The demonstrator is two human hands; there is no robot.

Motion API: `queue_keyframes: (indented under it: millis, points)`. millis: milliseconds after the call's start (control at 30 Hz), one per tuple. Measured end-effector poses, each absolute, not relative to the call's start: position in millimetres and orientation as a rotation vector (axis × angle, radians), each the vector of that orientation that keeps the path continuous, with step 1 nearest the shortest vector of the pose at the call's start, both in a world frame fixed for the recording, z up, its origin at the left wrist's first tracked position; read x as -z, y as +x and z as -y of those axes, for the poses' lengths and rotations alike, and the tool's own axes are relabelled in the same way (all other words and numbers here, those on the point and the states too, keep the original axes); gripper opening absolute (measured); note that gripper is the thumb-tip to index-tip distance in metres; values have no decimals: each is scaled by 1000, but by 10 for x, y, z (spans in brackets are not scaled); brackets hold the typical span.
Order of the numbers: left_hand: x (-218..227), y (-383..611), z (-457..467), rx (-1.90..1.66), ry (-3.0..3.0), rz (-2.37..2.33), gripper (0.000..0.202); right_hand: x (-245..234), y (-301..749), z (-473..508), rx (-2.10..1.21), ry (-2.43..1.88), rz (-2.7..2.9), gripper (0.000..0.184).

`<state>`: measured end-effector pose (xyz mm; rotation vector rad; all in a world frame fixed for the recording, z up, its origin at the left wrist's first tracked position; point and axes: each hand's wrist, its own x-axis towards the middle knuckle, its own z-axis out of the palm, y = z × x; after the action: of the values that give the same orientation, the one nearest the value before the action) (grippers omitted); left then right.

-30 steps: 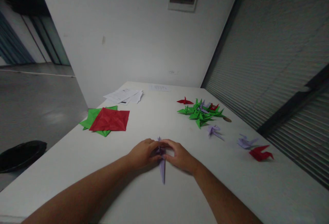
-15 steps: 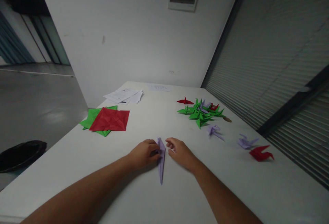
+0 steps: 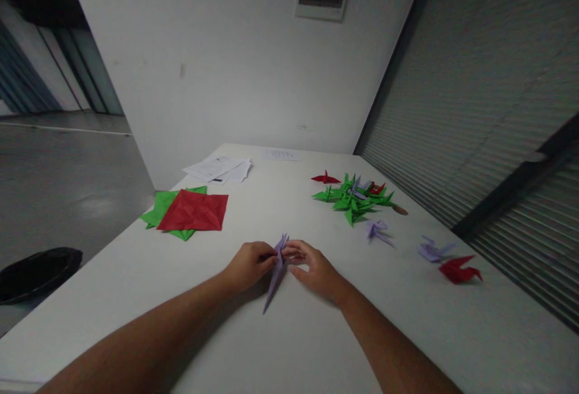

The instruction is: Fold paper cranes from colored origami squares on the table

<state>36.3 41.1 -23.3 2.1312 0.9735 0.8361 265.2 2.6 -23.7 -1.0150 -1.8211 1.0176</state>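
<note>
A narrow folded piece of purple origami paper (image 3: 275, 279) is at the middle of the table, its long point tilted toward me and to the left. My left hand (image 3: 253, 264) pinches its left edge between thumb and fingers. On the other side, my right hand (image 3: 312, 267) has its fingers apart, the fingertips at the paper's upper right edge; whether they press on it I cannot tell. Two finished purple cranes, one purple crane (image 3: 379, 231) and another purple crane (image 3: 434, 250), lie to the right beside a red crane (image 3: 459, 270).
A pile of mostly green cranes (image 3: 353, 198) lies at the back right, with a red crane (image 3: 325, 178) behind. Red paper (image 3: 194, 210) overlaps green sheets (image 3: 163, 204) at left. Printed papers (image 3: 217, 169) lie farther back. A black-lined bin (image 3: 40, 270) stands left of the white table (image 3: 136, 273).
The purple paper has turned so its near point swings left, and its top looks raised. My right hand has moved left to the paper, its fingers uncurled.
</note>
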Motion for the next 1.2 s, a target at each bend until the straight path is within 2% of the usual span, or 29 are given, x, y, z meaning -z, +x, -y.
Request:
queue_keyframes:
  millis: [200, 433, 667, 900, 1033, 1200]
  points:
    - [277, 398, -449, -907, 1524, -890, 26, 90, 2630, 100, -853, -1001, 2008, 56]
    - [275, 449, -451, -1063, 1287, -875, 39, 22, 2605, 98, -639, -939, 2180, 60]
    - [227, 461, -404, -993, 1167, -872, 38, 86, 2613, 19, -255, -903, 2254, 40]
    - [245, 476, -386, -968, 1168, -827, 37, 112, 2630, 16, -266, -888, 2258, 31]
    - [240, 478, -390, -963, 1235, -818, 30, 138, 2630, 1, -252, -820, 2209, 19]
    - [266, 488, -386, -972, 1296, -817, 25, 175, 2599, -4, -332, -839, 2092, 13]
